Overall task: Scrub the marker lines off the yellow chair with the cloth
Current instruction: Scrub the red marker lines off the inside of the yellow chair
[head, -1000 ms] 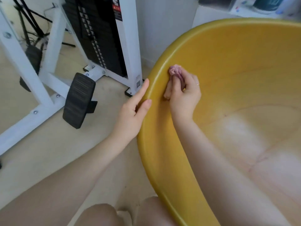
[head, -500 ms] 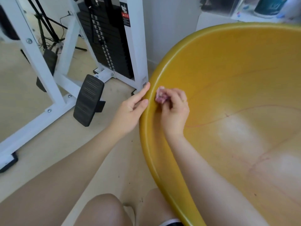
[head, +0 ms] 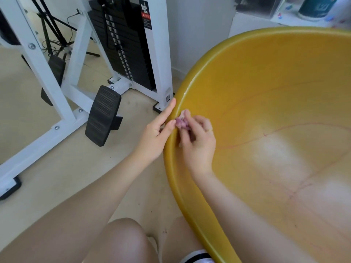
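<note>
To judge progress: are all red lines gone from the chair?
No, red lines still cross the chair beside the cloth.

Bright, soft, even daylight leaves pale washed-out glare patches on the yellow chair (head: pixel 266 82), shadows stay faint, and wide-angle distortion bends slightly soft edges.
</note>
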